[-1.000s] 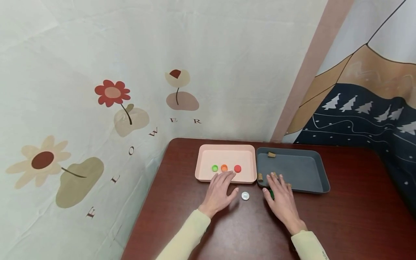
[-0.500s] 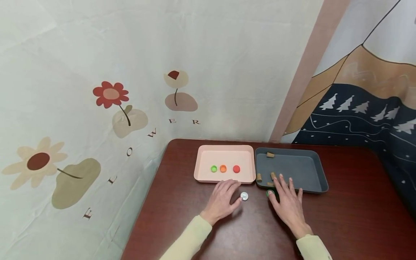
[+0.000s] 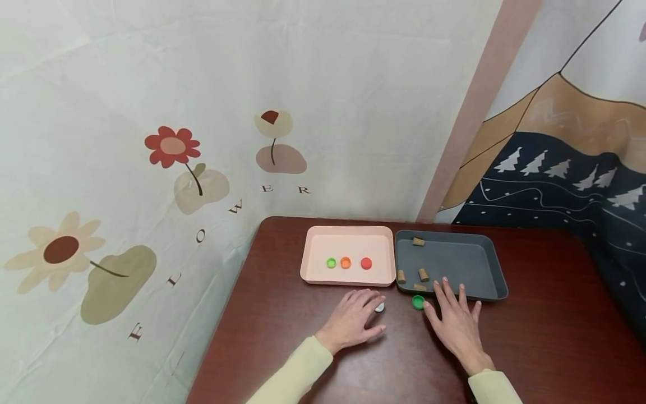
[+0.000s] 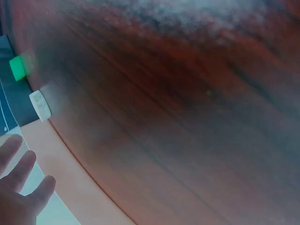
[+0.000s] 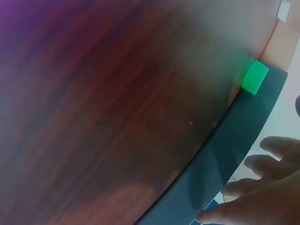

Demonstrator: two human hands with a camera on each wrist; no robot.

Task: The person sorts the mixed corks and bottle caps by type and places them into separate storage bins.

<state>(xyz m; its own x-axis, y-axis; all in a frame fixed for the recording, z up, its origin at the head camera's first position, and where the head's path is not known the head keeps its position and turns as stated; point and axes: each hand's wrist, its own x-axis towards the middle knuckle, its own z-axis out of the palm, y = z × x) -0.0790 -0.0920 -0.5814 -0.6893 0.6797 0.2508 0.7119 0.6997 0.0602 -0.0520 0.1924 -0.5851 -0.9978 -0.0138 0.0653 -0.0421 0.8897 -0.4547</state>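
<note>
My left hand (image 3: 353, 320) hovers over the brown table with its fingers spread and holds nothing. Its fingertips partly cover a white bottle cap (image 3: 381, 308) in the head view; the left wrist view shows that white cap (image 4: 40, 105) apart from the fingers. A green bottle cap (image 3: 418, 302) lies on the table just left of my right thumb. My right hand (image 3: 456, 328) has relaxed, spread fingers, the tips at the front rim of the grey tray (image 3: 454, 255). In the right wrist view the green cap (image 5: 255, 77) stands clear of the right fingers (image 5: 262, 164).
Behind my left hand sits a pink tray (image 3: 348, 238) with a light green cap (image 3: 331, 263), an orange cap (image 3: 345, 262) and a red cap (image 3: 366, 263). Several corks, one of them a cork (image 3: 418, 241) near the back, lie in the grey tray. A printed curtain (image 3: 353, 112) hangs behind the table.
Both hands have drawn back toward the person, the left off the pink tray and the right off the corks and green cap. The caps and trays have stayed put.
</note>
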